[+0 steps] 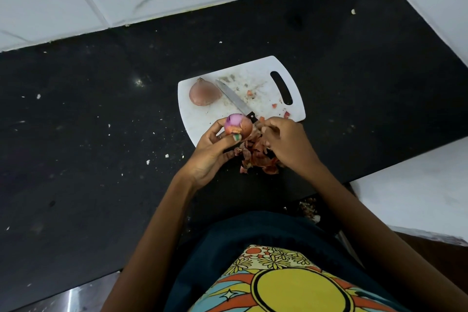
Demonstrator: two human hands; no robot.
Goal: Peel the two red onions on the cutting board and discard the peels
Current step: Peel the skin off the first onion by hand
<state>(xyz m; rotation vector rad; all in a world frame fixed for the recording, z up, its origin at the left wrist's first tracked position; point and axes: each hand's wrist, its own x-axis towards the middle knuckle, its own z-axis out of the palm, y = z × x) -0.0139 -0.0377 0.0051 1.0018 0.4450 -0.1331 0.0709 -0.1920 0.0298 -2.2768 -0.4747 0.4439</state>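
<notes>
My left hand [215, 144] grips a partly peeled red onion [238, 126] above the near edge of the white cutting board [202, 119]; its top shows purple flesh and brown skin still covers the lower part. My right hand [283, 142] pinches a strip of onion peel [262, 129] just right of that onion. A second onion [204, 93], still in its dry skin, lies on the board's left side. A pile of loose peels [255, 159] sits on the counter under my hands.
A knife [235, 100] lies diagonally on the board, its black handle towards my hands. The board rests on a black speckled counter [101, 134] with white tiled walls behind and to the right. Small red scraps [274, 105] dot the board near its handle slot.
</notes>
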